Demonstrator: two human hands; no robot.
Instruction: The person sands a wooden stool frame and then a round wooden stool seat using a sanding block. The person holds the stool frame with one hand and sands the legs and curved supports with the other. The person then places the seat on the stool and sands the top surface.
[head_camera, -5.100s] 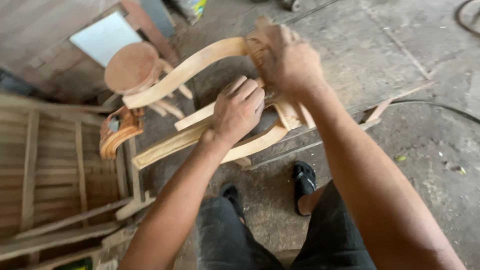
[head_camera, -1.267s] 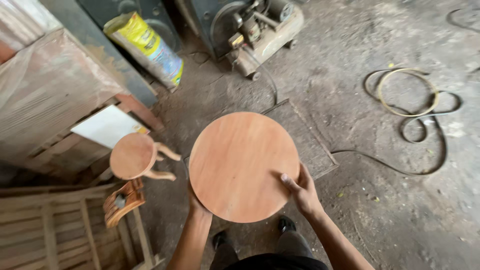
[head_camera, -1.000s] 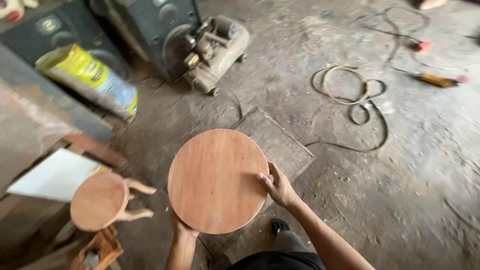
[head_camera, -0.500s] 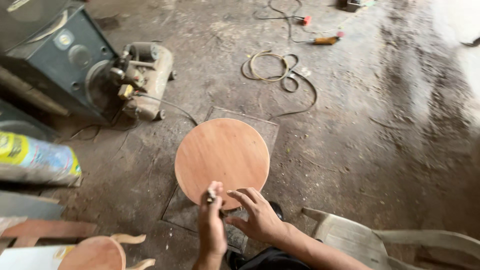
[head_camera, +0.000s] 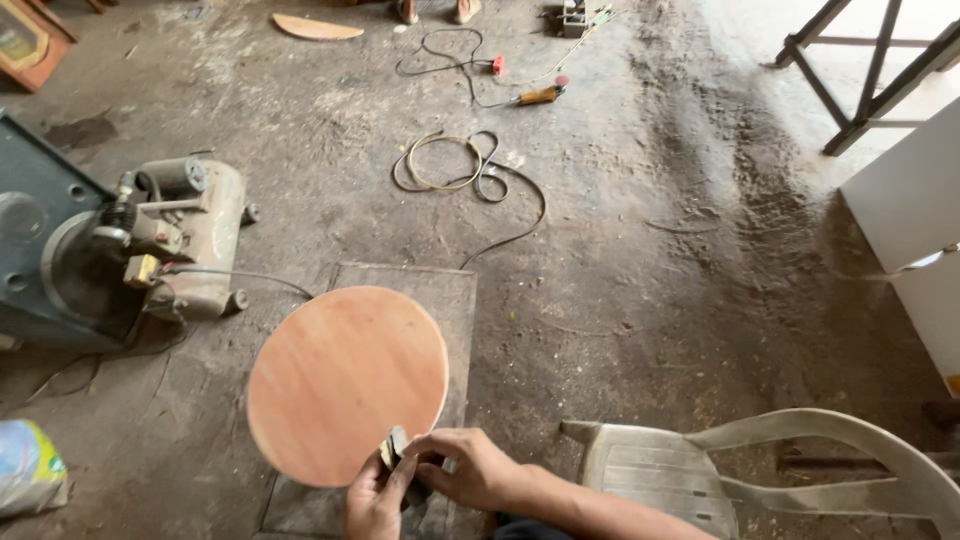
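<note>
A round wooden stool seat (head_camera: 345, 380), reddish-brown and smooth, stands in front of me on a flat grey floor slab (head_camera: 440, 300). Both hands meet at its near edge. My left hand (head_camera: 372, 497) and my right hand (head_camera: 470, 468) together pinch a small dark folded piece (head_camera: 396, 446), possibly sandpaper, pressed against the seat's rim. What lies under the seat is hidden.
An air compressor (head_camera: 170, 240) stands at the left with a hose. Coiled cable (head_camera: 460, 170) and a power tool (head_camera: 540, 95) lie on the dusty concrete ahead. A pale plastic chair (head_camera: 760, 470) is at my right, a white panel (head_camera: 915, 220) and metal frame (head_camera: 860, 70) beyond it.
The stool was turned upright with the seat facing me and set on the floor. My view swung right. Both hands left the seat's sides and came together at its near edge on the small piece.
</note>
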